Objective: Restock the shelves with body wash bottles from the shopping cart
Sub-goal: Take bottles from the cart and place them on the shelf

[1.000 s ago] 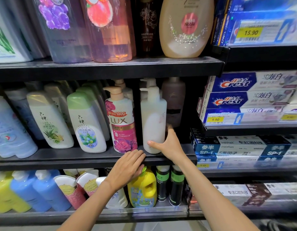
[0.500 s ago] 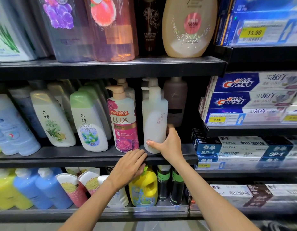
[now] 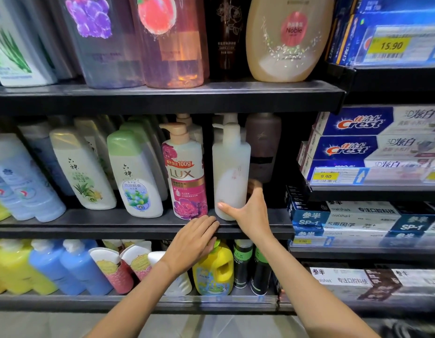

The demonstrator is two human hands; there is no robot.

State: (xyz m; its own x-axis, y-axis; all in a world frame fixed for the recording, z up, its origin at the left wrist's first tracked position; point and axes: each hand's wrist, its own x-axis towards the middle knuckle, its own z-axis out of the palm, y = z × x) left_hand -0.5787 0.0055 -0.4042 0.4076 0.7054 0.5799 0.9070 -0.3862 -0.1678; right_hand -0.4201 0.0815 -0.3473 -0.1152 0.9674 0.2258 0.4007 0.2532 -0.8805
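Note:
A white pump bottle [image 3: 230, 167] stands upright on the black middle shelf [image 3: 114, 224], just right of a pink LUX pump bottle [image 3: 186, 176]. My right hand [image 3: 250, 211] wraps the white bottle's lower right side, thumb across its front near the base. My left hand [image 3: 191, 242] lies flat, fingers together, against the shelf's front edge below the LUX bottle, holding nothing. A brown bottle [image 3: 262, 145] stands behind and right of the white one. The shopping cart is out of view.
White and green-capped bottles [image 3: 134, 174] lean leftward along the middle shelf. Large bottles [image 3: 288, 37] fill the top shelf. Blue, yellow and dark bottles [image 3: 212, 272] stand on the lower shelf. Crest toothpaste boxes [image 3: 358, 123] and price tags fill the right-hand shelves.
The view has shifted slightly. My right hand stays on the white bottle and my left hand stays at the shelf edge; neither has visibly moved.

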